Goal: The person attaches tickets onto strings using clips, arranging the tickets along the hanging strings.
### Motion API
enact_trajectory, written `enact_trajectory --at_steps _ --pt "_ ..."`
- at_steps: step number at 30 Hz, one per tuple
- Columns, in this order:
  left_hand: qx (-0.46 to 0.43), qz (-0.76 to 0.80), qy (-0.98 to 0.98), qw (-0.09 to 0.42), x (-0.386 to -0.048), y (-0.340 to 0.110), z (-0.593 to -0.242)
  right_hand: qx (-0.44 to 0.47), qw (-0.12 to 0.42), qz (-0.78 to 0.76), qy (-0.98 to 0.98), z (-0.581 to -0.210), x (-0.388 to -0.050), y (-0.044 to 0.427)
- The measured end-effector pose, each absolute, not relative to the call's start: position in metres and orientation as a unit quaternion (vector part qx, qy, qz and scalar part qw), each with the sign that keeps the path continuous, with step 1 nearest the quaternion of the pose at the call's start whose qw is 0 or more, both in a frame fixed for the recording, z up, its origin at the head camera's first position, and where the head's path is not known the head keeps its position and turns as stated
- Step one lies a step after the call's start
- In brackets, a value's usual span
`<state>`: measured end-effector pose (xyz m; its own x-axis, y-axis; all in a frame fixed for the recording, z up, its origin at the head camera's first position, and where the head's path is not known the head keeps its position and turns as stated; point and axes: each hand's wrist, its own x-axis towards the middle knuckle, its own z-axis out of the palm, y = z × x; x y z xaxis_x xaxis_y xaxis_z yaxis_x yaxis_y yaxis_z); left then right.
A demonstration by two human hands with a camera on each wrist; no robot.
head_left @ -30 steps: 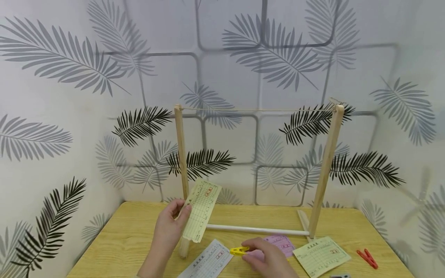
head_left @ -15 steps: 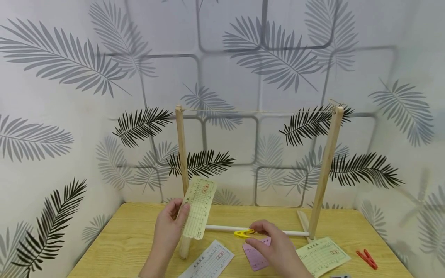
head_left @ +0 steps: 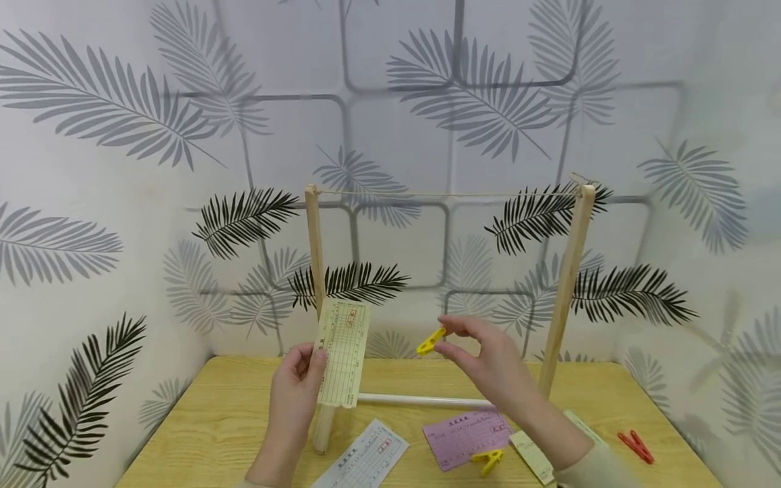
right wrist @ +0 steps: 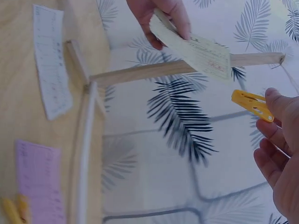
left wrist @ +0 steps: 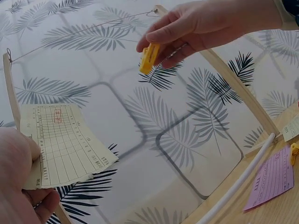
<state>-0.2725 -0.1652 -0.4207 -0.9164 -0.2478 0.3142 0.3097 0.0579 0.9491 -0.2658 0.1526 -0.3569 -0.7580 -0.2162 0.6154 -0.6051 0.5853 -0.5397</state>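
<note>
A pale yellow-green paper slip (head_left: 344,354) stands nearly upright in front of the left wooden post; the left hand (head_left: 295,388) pinches its left edge between thumb and fingers. To the right, the right hand (head_left: 488,352) is raised above the table and pinches a yellow clothespin (head_left: 431,341) by one end between thumb and fingertips. In the left wrist view the same clothespin (left wrist: 149,58) points downward from the right hand (left wrist: 196,28). The right wrist view shows a gap between the clothespin (right wrist: 252,105) and the slip (right wrist: 201,53).
A thin string (head_left: 451,195) spans the two wooden posts (head_left: 567,291), joined low by a white rod (head_left: 421,401). On the table (head_left: 213,420) lie a white slip (head_left: 366,457), a pink slip (head_left: 464,437) with a second yellow clothespin (head_left: 488,461), another yellow-green slip (head_left: 532,455) and a red clothespin (head_left: 636,447).
The right hand has risen from near the pink slip, carrying the yellow clothespin upward. The left hand's slip has moved slightly up and left and turned more upright.
</note>
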Motion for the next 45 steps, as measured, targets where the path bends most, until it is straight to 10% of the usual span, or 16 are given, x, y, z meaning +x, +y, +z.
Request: enact_trajectory --at_steps 17,45 --pt "-0.068 -0.699 -0.673 0.234 -0.283 -0.161 -0.391 0.366 0.381 0.277 -0.802 -0.235 -0.302 0.127" --pt "-0.049 -0.681 -0.669 0.293 -0.311 -0.138 -0.333 0.305 0.327 0.313 -0.838 -0.135 -0.349 0.069"
